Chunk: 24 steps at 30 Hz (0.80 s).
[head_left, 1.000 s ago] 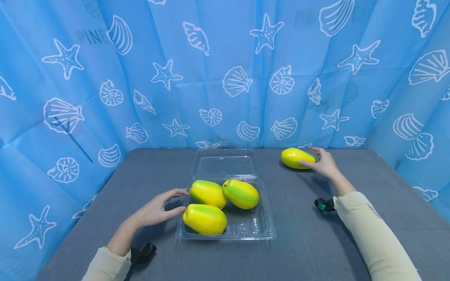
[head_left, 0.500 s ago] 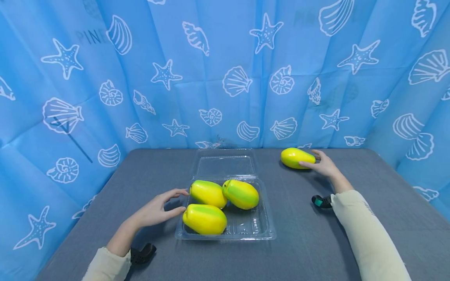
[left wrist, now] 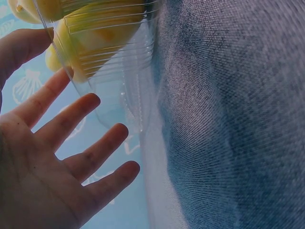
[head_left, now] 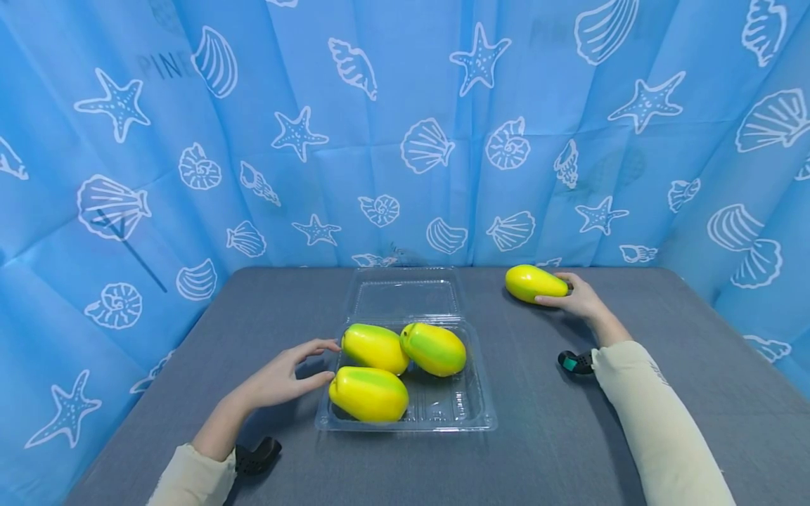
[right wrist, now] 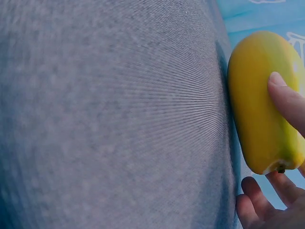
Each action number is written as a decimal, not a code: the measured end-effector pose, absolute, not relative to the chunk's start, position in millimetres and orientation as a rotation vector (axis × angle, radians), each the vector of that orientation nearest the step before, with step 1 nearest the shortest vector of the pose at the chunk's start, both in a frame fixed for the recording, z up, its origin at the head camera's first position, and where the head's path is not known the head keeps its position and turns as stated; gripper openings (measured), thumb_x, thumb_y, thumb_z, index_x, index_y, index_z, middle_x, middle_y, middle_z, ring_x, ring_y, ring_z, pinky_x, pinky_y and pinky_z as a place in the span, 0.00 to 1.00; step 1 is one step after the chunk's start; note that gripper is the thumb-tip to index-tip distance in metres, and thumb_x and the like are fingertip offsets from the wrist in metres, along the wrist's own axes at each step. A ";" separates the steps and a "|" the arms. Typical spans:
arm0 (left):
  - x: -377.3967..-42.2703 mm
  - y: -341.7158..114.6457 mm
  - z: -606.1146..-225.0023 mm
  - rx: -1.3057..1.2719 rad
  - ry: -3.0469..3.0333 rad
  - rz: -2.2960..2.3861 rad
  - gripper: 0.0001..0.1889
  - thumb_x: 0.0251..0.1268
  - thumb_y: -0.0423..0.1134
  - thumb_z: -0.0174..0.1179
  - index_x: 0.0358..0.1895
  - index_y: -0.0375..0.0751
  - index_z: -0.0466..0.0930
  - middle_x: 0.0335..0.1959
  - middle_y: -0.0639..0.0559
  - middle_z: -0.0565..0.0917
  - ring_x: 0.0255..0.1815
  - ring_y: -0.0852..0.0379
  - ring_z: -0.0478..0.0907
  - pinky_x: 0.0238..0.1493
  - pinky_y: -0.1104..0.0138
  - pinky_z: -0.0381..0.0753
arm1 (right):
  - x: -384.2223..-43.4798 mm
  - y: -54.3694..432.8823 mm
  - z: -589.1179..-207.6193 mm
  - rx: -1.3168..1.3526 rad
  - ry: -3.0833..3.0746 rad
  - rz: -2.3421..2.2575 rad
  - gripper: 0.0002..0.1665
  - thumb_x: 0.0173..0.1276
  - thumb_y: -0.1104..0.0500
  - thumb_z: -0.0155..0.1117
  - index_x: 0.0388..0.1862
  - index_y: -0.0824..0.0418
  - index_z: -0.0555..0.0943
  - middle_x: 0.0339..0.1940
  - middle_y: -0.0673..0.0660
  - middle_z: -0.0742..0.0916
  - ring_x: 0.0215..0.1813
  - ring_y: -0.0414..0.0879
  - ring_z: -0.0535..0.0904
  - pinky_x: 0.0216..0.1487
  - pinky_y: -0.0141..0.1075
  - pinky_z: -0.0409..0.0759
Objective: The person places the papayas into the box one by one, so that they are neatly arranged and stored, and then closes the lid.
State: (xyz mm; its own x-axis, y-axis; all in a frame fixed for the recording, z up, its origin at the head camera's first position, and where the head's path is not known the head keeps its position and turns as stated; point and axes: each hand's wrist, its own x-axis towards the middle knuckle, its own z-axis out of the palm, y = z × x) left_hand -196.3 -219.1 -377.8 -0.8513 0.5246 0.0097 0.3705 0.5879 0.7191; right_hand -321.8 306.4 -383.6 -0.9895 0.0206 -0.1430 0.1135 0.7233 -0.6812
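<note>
In the head view, my right hand (head_left: 581, 299) holds a yellow-green papaya (head_left: 531, 282) at the back right of the table. The thumb lies along the papaya's near side, and some fingers are hidden behind it. Up close in the right wrist view, the papaya (right wrist: 259, 105) has its stem end toward the palm. My left hand (head_left: 278, 378) is at the left side of a clear plastic clamshell box (head_left: 443, 414), fingers spread and thumb apart. Three papayas lie in the box: a back-left one (head_left: 375, 349), a right one (head_left: 436, 351) and a front-left one (head_left: 369, 396).
The box's transparent lid (head_left: 405, 295) lies folded back toward the curtain. A grey cloth covers the table (head_left: 531, 436). Behind it hangs a blue curtain (head_left: 392, 154) with white shells and starfish. Each wrist wears a black strap piece (head_left: 576, 362).
My right hand has shifted slightly to the left and closer round the papaya, its thumb lower on the near side. The left hand and the boxed papayas have stayed put.
</note>
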 end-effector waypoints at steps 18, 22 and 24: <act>-196.3 -219.0 -378.4 0.752 2.620 1.114 0.22 0.66 0.47 0.54 0.62 0.49 0.67 0.67 0.42 0.69 0.67 0.35 0.63 0.61 0.35 0.62 | -309.3 296.4 -369.8 0.083 2.881 -1.167 0.56 0.59 0.37 0.62 0.70 0.71 0.51 0.65 0.76 0.62 0.59 0.65 0.63 0.52 0.53 0.69; -196.1 -218.9 -378.1 0.744 2.616 1.118 0.22 0.66 0.47 0.54 0.62 0.49 0.67 0.67 0.42 0.69 0.67 0.35 0.63 0.61 0.35 0.62 | -307.8 295.5 -367.4 0.081 2.880 -1.198 0.57 0.59 0.36 0.62 0.71 0.70 0.50 0.65 0.76 0.62 0.59 0.65 0.63 0.52 0.52 0.69; -196.0 -218.8 -377.9 0.741 2.615 1.118 0.22 0.66 0.48 0.54 0.62 0.49 0.67 0.67 0.42 0.69 0.67 0.35 0.63 0.61 0.35 0.62 | -306.9 295.4 -366.3 0.088 2.868 -1.230 0.57 0.58 0.36 0.62 0.71 0.70 0.50 0.65 0.75 0.62 0.60 0.65 0.62 0.53 0.52 0.69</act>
